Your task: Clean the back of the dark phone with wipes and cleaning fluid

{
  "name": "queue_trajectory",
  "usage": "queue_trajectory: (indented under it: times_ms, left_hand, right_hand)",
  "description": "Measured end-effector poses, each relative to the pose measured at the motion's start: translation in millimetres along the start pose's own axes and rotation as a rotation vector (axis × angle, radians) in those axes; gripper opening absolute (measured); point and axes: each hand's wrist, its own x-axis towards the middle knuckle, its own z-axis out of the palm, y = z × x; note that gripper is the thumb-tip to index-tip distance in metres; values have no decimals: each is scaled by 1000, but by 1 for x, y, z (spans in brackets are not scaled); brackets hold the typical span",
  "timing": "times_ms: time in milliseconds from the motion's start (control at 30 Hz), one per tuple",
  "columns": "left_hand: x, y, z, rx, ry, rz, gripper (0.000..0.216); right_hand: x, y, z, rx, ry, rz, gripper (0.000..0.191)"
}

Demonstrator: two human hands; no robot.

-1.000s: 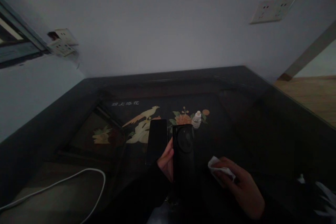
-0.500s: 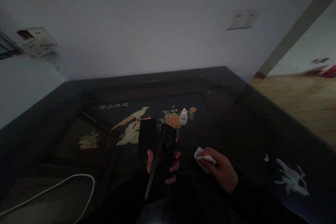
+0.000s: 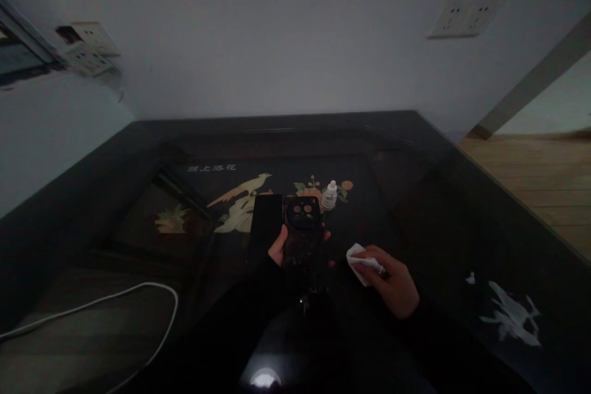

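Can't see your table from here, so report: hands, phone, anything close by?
Left hand gripping phone, camera side showing. Right hand holding tissue, apart from phone. Bottle upright near phone's far end; dark slab at phone's left.

The smartphone (image 3: 302, 247) in the left hand (image 3: 278, 248) has a smooth, glossy back, and the tabletop (image 3: 410, 215) beneath both hands looks polished and reflective. Creased, matt paper tissue (image 3: 357, 263) fills the right hand's (image 3: 391, 281) grip; beyond the hands stands a bottle (image 3: 329, 197) of smooth, see-through plastic, and left of them runs a plastic-coated cable (image 3: 146, 284).
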Motion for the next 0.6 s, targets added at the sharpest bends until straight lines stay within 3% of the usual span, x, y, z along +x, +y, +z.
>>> queue_trajectory:
  times_ms: [200,367,433,600]
  left_hand:
    - [-4,1,3,63,-106,-53,64]
    - [-6,0,5,121,-180,-90,72]
    - [-5,-1,6,133,-162,-91,74]
    - [-4,-1,7,109,-103,-79,73]
  right_hand:
    - [2,9,0,-22,94,-141,13]
    - [3,10,-3,-57,205,-168,12]
    - [4,10,-5,-45,227,-120,15]
    - [8,16,-5,-20,324,196,27]
